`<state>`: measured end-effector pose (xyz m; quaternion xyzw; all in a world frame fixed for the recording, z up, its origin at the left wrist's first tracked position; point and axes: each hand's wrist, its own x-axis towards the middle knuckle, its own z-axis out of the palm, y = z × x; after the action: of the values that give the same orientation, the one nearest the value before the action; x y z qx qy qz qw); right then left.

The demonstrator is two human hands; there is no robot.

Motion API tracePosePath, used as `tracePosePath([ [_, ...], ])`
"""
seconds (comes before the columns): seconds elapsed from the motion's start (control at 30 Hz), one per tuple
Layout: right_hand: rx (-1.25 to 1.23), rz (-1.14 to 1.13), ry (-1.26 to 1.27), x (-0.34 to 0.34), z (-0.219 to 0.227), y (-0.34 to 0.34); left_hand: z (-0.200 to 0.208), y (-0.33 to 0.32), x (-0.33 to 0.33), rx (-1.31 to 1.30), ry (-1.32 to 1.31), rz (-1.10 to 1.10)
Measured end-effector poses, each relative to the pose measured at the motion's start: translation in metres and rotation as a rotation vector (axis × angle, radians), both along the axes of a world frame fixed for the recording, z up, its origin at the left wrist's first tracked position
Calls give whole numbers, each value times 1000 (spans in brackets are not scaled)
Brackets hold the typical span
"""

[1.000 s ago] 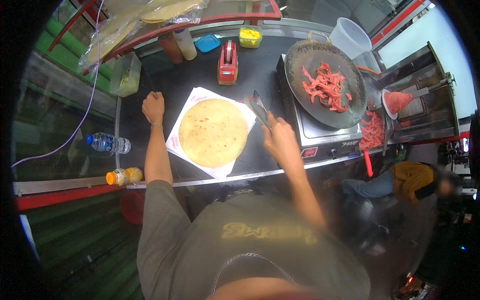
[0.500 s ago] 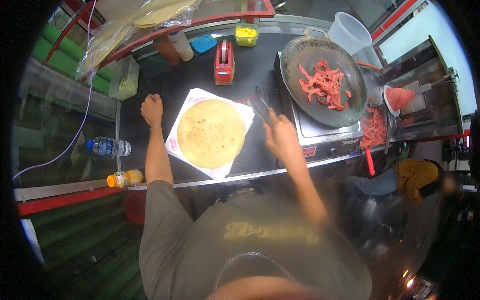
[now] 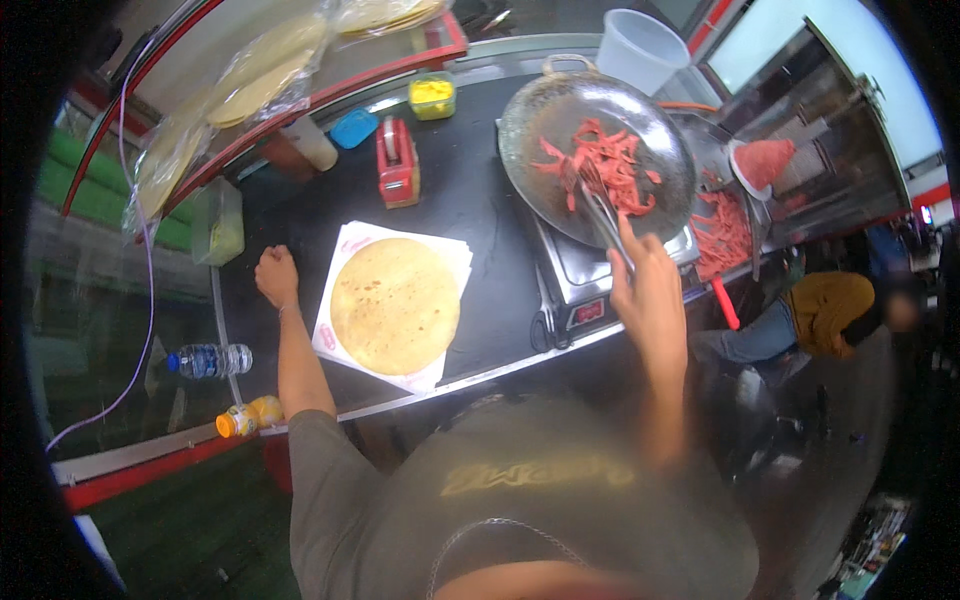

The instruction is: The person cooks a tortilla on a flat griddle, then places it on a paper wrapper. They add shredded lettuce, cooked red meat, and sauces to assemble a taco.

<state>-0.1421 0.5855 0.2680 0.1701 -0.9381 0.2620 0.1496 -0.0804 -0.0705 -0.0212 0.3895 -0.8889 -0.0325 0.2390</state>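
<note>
My right hand (image 3: 648,285) grips metal tongs (image 3: 598,208) whose tips reach into a dark wok (image 3: 530,120) holding several red meat strips (image 3: 598,165). The wok rests on a steel induction cooker (image 3: 580,285). A round golden flatbread (image 3: 394,305) lies on white paper (image 3: 445,258) on the black counter (image 3: 480,210). To the left of that paper my left hand (image 3: 276,276) rests as a closed fist on the counter, holding nothing.
A red box (image 3: 397,165), yellow tub (image 3: 432,96), blue lid (image 3: 352,128) and white bucket (image 3: 640,48) stand at the back. Bagged flatbreads (image 3: 250,85) lie on a red-edged shelf. More red meat (image 3: 718,228) sits right of the cooker. Bottles (image 3: 210,360) lie at the left edge.
My right hand has moved from beside the flatbread over to the wok, putting the tongs into the meat strips. My left fist has stayed in place.
</note>
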Motion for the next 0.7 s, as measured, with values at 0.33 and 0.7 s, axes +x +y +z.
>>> tracePosePath([
  [0.33, 7, -65, 25, -54, -2, 64, 9, 9, 2, -64, 37, -14],
  [0.7, 54, -29, 45, -25, 25, 74, 10, 6, 3, -27, -1, -38],
])
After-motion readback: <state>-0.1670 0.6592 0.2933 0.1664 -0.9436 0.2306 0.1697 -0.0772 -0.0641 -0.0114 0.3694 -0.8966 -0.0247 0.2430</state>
